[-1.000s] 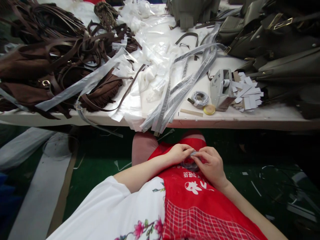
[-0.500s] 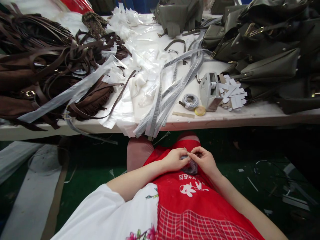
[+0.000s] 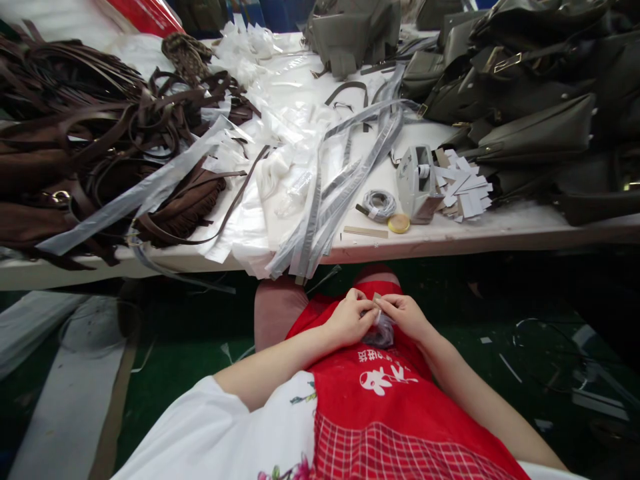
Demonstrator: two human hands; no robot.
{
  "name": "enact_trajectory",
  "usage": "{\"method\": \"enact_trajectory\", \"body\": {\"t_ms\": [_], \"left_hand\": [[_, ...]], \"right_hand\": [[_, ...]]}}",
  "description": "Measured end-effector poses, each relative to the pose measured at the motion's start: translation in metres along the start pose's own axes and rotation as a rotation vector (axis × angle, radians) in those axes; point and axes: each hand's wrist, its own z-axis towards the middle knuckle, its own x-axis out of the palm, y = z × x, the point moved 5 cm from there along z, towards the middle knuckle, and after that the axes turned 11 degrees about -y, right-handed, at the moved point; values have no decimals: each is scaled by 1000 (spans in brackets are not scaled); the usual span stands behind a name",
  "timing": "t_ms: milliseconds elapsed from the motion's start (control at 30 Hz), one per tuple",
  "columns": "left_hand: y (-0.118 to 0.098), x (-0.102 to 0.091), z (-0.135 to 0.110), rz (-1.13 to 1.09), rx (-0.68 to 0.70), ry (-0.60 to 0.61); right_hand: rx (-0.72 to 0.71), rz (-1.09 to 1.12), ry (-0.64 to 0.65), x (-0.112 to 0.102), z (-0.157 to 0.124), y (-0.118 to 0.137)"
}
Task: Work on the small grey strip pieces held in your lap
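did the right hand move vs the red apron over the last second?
Yes. The right hand has shifted up the red apron, away from its white print toward the knees, fingertips meeting the left hand over a small grey item.

we see a long white worktable point(image 3: 500, 233) running across the upper half, its front edge a bare pale strip. below it lies a dark green floor point(image 3: 190, 360) scattered with small pale scraps. at lower left a grey-white board point(image 3: 60, 400) rests flat on that floor. light falls evenly over the tabletop, while the space beneath the table stays in deep shadow.
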Motion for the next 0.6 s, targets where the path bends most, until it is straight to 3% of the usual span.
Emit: {"method": "enact_trajectory", "body": {"t_ms": [100,267,400,500,600], "left_hand": [[14,8,5,-183,-176,36],[30,12,7,-399,-504,-34],[32,19,2,-588,-737,211],[30,22,1,-708,-772,419],[34,23,2,-780,-786,482]], "right_hand": [[-127,-163,5,-5,-3,11],[-255,-309,62,-5,-9,23],[-359,-394,141,-2,-15,32],[-424,-419,208,-2,-19,38],[-463,-435,254,-3,-23,42]]}}
